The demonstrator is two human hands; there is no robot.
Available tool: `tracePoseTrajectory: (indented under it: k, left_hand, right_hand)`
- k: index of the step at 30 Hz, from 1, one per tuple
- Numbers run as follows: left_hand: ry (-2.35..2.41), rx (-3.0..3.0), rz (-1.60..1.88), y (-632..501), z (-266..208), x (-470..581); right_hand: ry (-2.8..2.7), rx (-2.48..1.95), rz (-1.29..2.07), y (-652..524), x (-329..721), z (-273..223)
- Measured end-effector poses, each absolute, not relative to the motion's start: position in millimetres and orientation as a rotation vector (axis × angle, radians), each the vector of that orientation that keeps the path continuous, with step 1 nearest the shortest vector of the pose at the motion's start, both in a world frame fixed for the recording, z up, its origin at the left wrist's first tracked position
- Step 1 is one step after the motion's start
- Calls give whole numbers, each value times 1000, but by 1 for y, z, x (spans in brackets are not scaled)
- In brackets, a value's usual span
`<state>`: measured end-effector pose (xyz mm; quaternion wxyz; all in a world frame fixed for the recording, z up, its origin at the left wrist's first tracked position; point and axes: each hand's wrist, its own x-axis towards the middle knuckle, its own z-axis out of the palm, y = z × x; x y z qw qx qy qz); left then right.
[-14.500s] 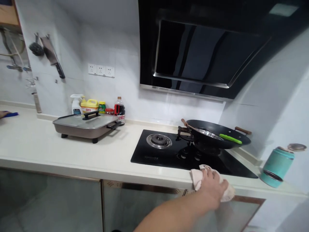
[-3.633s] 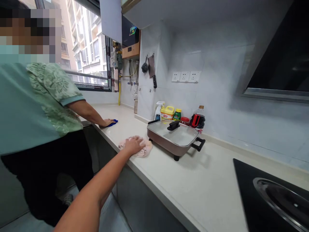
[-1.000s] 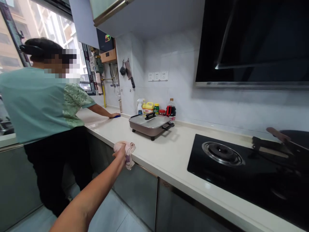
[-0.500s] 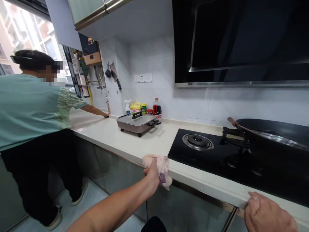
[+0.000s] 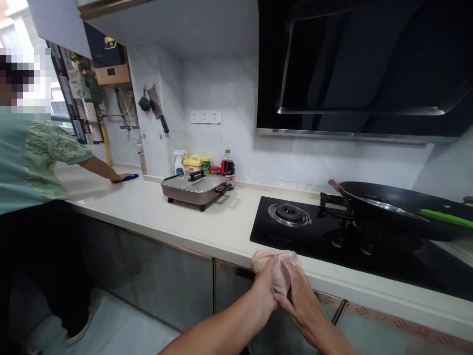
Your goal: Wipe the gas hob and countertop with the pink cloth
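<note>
A pale pink cloth (image 5: pixel 264 260) is bunched up at the front edge of the counter, just before the gas hob (image 5: pixel 295 236). My left hand (image 5: pixel 266 281) grips it from the left, fingers closed and partly hidden by the cloth. From the right, my right hand (image 5: pixel 300 291) has closed on the same cloth, its fingers folded over the fabric. The two hands are close together, nearly touching.
Left of the hob stands an electric pan with a glass lid (image 5: pixel 195 192), bottles (image 5: pixel 228 170) behind it. A large wok (image 5: pixel 384 207) rests on the hob's right. At far left a person (image 5: pixel 44 158) presses a blue cloth (image 5: pixel 130 177) on the white counter (image 5: pixel 207 227).
My right hand has come from the counter edge at right to the cloth and taken hold of it. My view has turned right. The other person's arm has drawn back along the counter.
</note>
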<state>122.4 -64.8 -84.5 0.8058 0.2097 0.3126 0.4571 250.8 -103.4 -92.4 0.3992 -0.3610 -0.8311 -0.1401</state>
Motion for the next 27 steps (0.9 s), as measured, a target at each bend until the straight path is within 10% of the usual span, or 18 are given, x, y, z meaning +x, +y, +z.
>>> tracePoseTrajectory:
  k: [10, 18, 27]
  left_hand:
    - [1044, 824, 883, -113, -74, 2]
    - [1709, 1781, 1509, -79, -15, -106]
    - [2211, 2097, 962, 5, -1, -116]
  right_hand:
    - [-2044, -1236, -748, -77, 200, -110]
    - [-2265, -1272, -533, -40, 79, -89]
    - [-2378, -1014, -619, -27, 54, -61]
